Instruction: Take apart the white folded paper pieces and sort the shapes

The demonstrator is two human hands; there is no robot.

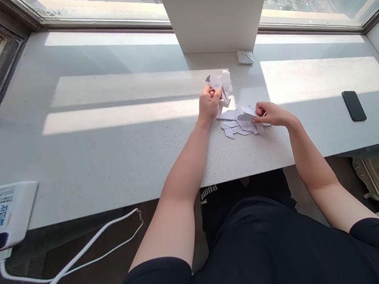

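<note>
My left hand [209, 103] is closed around a folded white paper model [222, 83], made of several pieces that stick out at angles above the counter. To its right and nearer to me lies a loose pile of folded paper pieces [232, 125]. My right hand [271, 113] pinches one folded paper piece [247, 113] at the right side of that pile, between thumb and fingers. How far this piece is lifted off the pile I cannot tell. Part of the pile is hidden beneath it and my fingers.
A white speckled counter [135, 160] runs along the window. Against the window stands a large white box [216, 17], with a small folded paper square [245, 57] at its foot. A black phone [354, 105] lies at right. At far left is a white power bank [12, 203] with a white cable [68, 266].
</note>
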